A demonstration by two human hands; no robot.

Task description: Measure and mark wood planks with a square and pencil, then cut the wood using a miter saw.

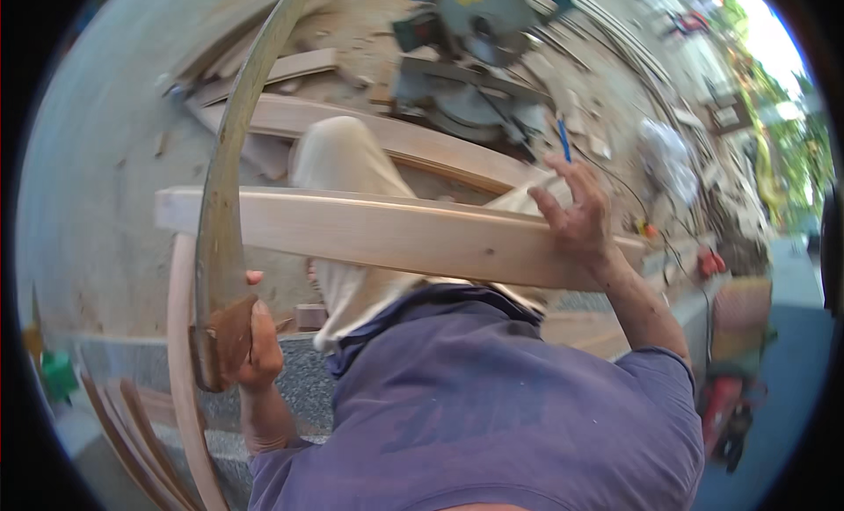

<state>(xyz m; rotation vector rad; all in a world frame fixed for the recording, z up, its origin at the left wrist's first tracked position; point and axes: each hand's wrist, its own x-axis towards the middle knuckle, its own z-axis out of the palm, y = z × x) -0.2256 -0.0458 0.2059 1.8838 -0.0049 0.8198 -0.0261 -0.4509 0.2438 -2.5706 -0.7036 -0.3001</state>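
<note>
My left hand [261, 348] is closed round the brown wooden handle [230, 335] of a hand saw. Its long, worn blade [230, 159] stretches up past the left end of a pale wooden beam [378, 234], which spans my lap from left to right. On the beam's right part rests my right hand [580, 212], thumb apart from the fingers. A slim blue pencil or pen [563, 140] sticks up from between those fingers; its lower end is hidden.
A miter saw [479, 62] stands on the floor ahead, among wood scraps and a long board [422, 146]. Curved wooden strips [141, 432] lean at lower left. To the right lie a clear plastic bag [668, 159], a cable and a red power tool [725, 410].
</note>
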